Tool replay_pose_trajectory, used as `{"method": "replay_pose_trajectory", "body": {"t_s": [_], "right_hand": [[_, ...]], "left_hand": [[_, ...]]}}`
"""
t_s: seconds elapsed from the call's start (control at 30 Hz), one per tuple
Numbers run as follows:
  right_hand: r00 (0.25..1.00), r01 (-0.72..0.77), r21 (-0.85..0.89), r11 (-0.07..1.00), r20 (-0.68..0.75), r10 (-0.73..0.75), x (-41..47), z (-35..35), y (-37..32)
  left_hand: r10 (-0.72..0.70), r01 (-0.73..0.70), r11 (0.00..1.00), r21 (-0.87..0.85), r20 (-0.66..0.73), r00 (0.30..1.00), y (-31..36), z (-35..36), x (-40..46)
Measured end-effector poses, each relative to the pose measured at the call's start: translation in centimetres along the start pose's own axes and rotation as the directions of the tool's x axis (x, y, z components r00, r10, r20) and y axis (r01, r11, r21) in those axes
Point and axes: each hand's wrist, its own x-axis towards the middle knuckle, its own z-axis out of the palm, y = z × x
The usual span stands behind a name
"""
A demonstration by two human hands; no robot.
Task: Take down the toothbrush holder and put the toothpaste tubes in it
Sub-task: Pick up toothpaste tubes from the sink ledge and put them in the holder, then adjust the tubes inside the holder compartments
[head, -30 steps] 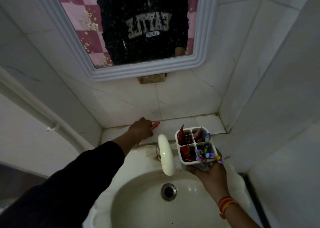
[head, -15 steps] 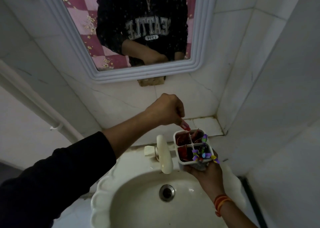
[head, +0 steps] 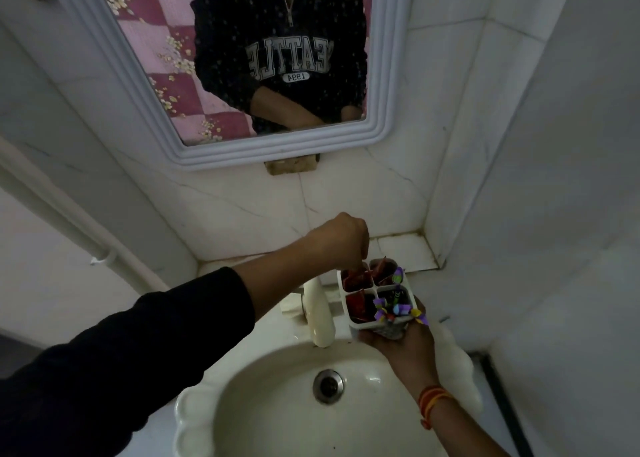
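My right hand (head: pixel 401 344) grips the white toothbrush holder (head: pixel 375 325) from below, over the right rim of the sink. The holder has several compartments. Red toothpaste tubes (head: pixel 356 278) stick out of three of them, and a purple and green toothbrush (head: pixel 394 306) stands in the near right one. My left hand (head: pixel 341 240) reaches over the holder from the left, its fingertips pinched on a red tube that sits in the far left compartment. How much of that tube is inside is hidden by my fingers.
A cream sink (head: pixel 277 404) with a metal drain (head: pixel 328 385) lies below, its white tap (head: pixel 320 312) just left of the holder. A tiled ledge (head: pixel 401 252) runs behind, in the corner of the walls. A framed mirror (head: pixel 242 58) hangs above.
My left hand picked a red tube off the ledge, carried it right to the holder and lowered it into the far left compartment. My right hand kept the holder nearly still.
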Motion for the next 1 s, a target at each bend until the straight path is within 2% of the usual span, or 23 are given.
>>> {"method": "replay_pose_trajectory", "body": {"t_s": [0.07, 0.17, 0.27, 0.37, 0.47, 0.6, 0.7, 0.8, 1.0], "right_hand": [[1.0, 0.009, -0.016, 1.0, -0.005, -0.009, 0.0, -0.1, 0.0], [1.0, 0.008, -0.041, 0.999, -0.006, -0.008, 0.0, -0.2, -0.1], [1.0, 0.012, -0.063, 0.998, 0.003, -0.012, 0.0, -0.3, 0.0], [1.0, 0.002, -0.068, 0.998, 0.015, -0.001, 0.0, -0.5, -0.2], [1.0, -0.005, -0.044, 0.999, 0.025, 0.006, 0.1, -0.7, -0.6], [1.0, 0.003, -0.044, 0.999, 0.023, -0.002, 0.1, -1.0, -0.5], [0.999, -0.004, -0.035, 0.999, -0.041, 0.003, 0.7, -2.4, -0.4], [0.999, 0.009, -0.028, 1.0, -0.04, -0.01, 1.6, -2.7, -1.2], [0.996, 0.029, -0.084, 0.996, -0.084, -0.036, 4.8, -4.0, -3.1]], "left_hand": [[-0.005, 0.006, 1.0, -0.011, 0.055, 0.998, 0.1, -0.3, -0.1], [-0.043, 0.048, 0.996, -0.076, 0.065, 0.997, -0.1, -1.2, -0.2], [-0.103, 0.104, 0.994, -0.013, 0.076, 0.992, -1.1, -0.7, 0.7], [-0.167, 0.164, 0.986, 0.033, 0.179, 0.97, -1.9, 0.5, 0.9], [-0.167, 0.187, 0.981, -0.044, 0.289, 0.942, -1.4, 1.0, 0.5], [-0.19, 0.23, 0.965, -0.129, 0.266, 0.945, -0.8, 1.4, 0.5], [-0.203, 0.252, 0.935, -0.251, 0.205, 0.957, 0.1, 0.9, 1.5], [-0.234, 0.281, 0.878, -0.388, 0.165, 0.958, 0.0, 0.7, 1.7], [-0.417, 0.375, 0.625, -0.684, 0.114, 0.902, 0.3, 0.8, 3.7]]}}
